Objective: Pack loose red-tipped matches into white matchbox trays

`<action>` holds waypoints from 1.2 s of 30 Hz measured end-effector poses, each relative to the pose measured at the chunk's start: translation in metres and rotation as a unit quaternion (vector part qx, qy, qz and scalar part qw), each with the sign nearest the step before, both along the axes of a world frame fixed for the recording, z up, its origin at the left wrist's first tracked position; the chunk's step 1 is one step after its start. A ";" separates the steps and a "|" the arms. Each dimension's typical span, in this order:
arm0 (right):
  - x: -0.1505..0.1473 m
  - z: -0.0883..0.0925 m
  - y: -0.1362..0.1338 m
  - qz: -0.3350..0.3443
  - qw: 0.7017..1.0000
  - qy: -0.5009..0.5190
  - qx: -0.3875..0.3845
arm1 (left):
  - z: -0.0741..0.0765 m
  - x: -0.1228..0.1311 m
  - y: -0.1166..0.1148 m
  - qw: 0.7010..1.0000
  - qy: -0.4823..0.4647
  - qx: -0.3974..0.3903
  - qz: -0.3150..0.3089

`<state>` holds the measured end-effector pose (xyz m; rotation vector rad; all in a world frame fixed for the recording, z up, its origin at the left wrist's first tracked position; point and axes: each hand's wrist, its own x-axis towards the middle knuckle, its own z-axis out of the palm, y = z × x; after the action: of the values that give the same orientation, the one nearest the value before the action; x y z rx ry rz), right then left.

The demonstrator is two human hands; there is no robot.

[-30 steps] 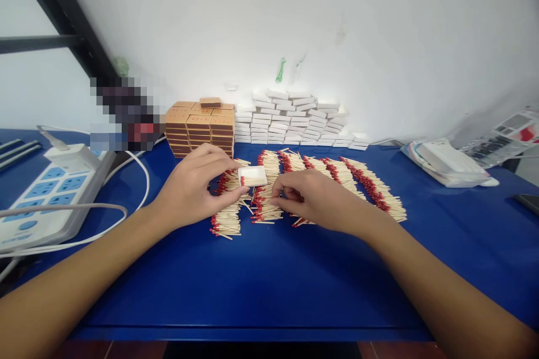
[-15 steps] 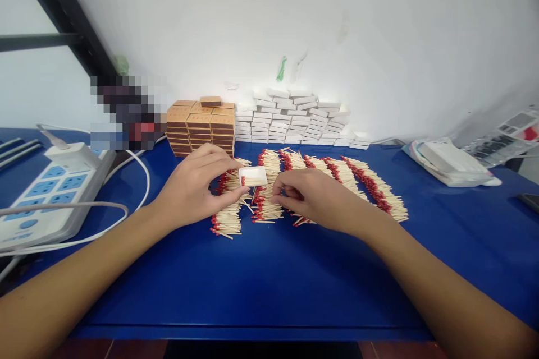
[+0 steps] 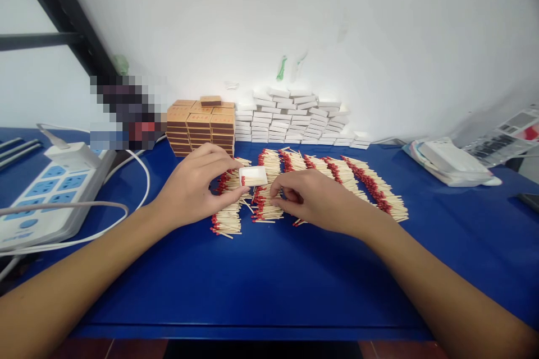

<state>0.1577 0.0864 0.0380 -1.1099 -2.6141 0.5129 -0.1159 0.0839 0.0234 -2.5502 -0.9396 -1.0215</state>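
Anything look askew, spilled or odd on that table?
A little. Some pale wooden matches slant out of the leftmost match row into the gap beside it, while most lie parallel. Behind, the stack of white rectangular boxes has an uneven top, some boxes skewed. No damage shows.

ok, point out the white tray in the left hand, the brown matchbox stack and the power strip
white tray point(image 3: 255, 171): head view, bare inner bottom
brown matchbox stack point(image 3: 200, 132): head view, front side
power strip point(image 3: 53, 193): head view, socketed top
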 end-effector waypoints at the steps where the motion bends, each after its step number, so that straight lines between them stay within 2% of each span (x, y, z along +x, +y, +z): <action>1: 0.000 0.000 0.000 0.001 1.000 0.000 0.000 | 0.000 0.000 0.000 1.000 -0.001 -0.001 -0.001; 11: -0.001 0.001 -0.001 -0.002 1.000 0.011 0.001 | 0.000 0.001 0.000 1.000 0.004 -0.004 -0.002; 19: 0.000 0.007 -0.011 0.069 0.996 0.028 -0.052 | 0.000 0.001 0.000 1.000 0.000 -0.005 -0.005; 36: -0.004 0.004 -0.013 0.084 0.995 0.007 -0.047 | -0.002 0.000 0.000 1.000 0.003 -0.014 -0.003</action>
<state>0.1534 0.0732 0.0421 -0.9133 -2.7109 0.6818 -0.1155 0.0834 0.0218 -2.5792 -0.9506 -1.0085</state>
